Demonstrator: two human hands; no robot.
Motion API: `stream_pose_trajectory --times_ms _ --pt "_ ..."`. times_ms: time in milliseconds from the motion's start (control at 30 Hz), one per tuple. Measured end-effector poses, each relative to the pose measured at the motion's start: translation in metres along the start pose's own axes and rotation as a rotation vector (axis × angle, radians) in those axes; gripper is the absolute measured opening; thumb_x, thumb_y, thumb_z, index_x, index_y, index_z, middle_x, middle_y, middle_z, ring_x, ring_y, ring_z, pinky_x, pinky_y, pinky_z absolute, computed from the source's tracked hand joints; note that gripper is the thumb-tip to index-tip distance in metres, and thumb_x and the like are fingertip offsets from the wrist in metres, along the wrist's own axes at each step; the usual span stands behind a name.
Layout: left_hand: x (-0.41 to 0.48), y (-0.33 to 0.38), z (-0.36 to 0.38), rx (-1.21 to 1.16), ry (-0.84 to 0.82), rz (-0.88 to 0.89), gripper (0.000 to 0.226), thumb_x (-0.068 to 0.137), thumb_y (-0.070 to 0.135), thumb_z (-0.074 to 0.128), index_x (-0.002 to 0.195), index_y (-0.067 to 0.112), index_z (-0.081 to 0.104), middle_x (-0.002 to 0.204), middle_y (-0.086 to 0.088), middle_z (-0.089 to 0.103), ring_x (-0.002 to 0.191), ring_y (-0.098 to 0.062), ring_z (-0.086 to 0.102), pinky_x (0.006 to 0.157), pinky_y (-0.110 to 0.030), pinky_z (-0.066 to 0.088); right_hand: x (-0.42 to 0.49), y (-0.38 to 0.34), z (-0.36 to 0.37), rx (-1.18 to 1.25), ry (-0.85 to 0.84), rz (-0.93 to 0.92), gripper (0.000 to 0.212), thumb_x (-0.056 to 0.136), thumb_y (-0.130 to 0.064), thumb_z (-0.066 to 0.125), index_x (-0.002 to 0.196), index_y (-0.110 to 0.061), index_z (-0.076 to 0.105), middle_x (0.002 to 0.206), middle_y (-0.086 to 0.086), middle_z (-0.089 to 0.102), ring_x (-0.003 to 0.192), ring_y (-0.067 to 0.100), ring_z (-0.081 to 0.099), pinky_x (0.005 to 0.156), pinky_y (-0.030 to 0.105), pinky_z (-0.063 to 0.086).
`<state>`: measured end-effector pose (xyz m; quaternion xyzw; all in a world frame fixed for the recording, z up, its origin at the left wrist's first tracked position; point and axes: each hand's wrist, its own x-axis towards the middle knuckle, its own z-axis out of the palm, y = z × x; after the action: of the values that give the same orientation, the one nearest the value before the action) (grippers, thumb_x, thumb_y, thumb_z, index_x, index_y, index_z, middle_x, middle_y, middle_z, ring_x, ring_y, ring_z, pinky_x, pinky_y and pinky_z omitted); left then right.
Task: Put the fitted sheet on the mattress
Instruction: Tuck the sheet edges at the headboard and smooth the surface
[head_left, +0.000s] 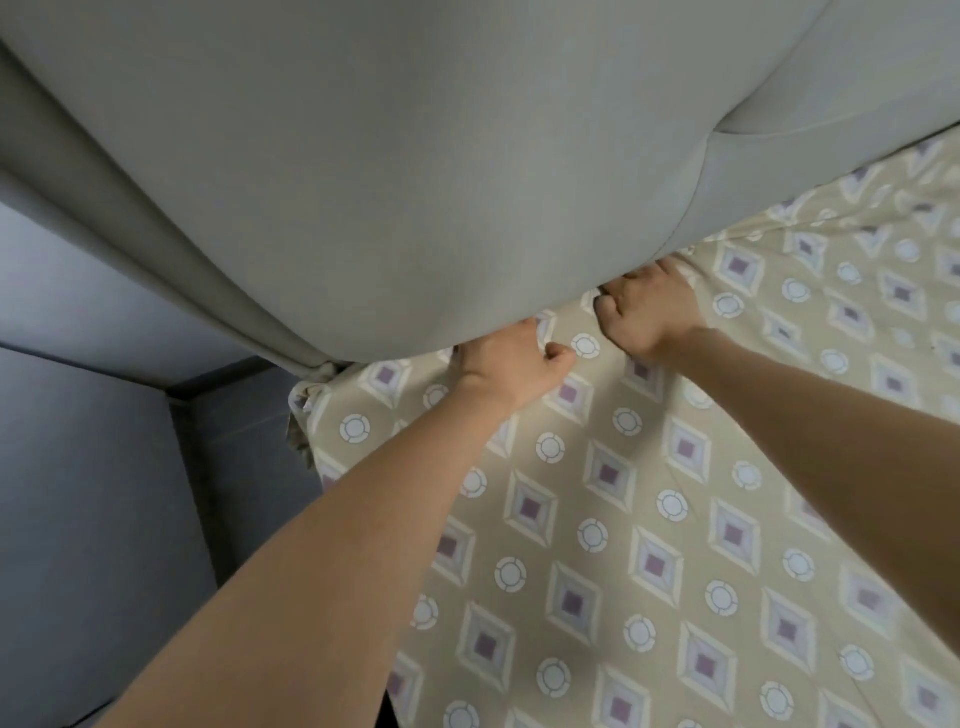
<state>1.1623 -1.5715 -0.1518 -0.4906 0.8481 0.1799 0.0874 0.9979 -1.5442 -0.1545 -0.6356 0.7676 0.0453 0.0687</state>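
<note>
Your sheet (649, 519) is spread over the mattress, pattern up and mostly flat near you. The work left looks to be along the top edge, where it meets the grey headboard (363, 182). Both hands are at that seam, close together, probably to feed the edge down into the gap.

Your left hand (511, 364) reaches under the headboard's bulge. Its thumb is bent, but the fingers are hidden, so you cannot tell whether they pinch cloth or only push it down. Your right hand (644, 317) has its fingers curled on the sheet right at the gap, and creases fan from it toward the far side — a sign, I judge, that it is drawing slack in.

The corner (306, 410) by the wall (78, 467) looks bunched and only loosely seated — likely why you work just beside it. The task seems well along, with the tucking not yet done.
</note>
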Motion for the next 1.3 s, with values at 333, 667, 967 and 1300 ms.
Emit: stream_pose_trajectory --times_ms 333,667,967,1300 --pt "0.031 0.001 -0.002 -0.205 0.161 0.011 0.034 0.094 0.031 0.045 0.098 0.008 0.069 0.102 -0.013 0.068 0.104 -0.022 0.062 0.079 -0.019 0.043 0.033 -0.013 0.002 0.210 0.018 0.173 0.040 0.088 -0.035 0.049 0.127 -0.026 0.055 0.138 0.002 0.054 0.131 0.027 0.045 0.104 0.034 0.036" --pt "0.028 0.009 0.012 -0.124 0.150 -0.180 0.047 0.101 0.030 0.024 0.129 0.008 0.055 0.137 -0.017 0.053 0.130 -0.034 0.044 0.110 -0.043 0.034 0.030 -0.002 0.010 0.223 0.055 0.079 0.057 0.088 -0.051 0.028 0.123 -0.020 0.060 0.129 0.010 0.061 0.122 0.033 0.052 0.097 0.036 0.042" --pt "-0.022 0.020 0.019 0.007 0.258 -0.186 0.050 0.097 0.007 0.036 0.146 0.013 0.029 0.145 -0.008 0.039 0.132 -0.025 0.039 0.110 -0.032 0.027 -0.001 0.029 0.008 0.276 0.124 -0.293 0.035 0.098 -0.020 0.038 0.122 -0.008 0.060 0.125 0.016 0.061 0.117 0.032 0.052 0.103 0.036 0.035" --pt "0.005 0.114 0.006 -0.045 0.205 -0.081 0.053 0.094 0.008 0.037 0.147 0.014 0.030 0.151 -0.008 0.031 0.136 -0.027 0.035 0.111 -0.036 0.029 -0.009 0.155 -0.023 0.231 0.281 -0.027 0.023 0.090 -0.017 0.050 0.101 -0.009 0.067 0.112 0.011 0.063 0.110 0.032 0.055 0.083 0.036 0.049"
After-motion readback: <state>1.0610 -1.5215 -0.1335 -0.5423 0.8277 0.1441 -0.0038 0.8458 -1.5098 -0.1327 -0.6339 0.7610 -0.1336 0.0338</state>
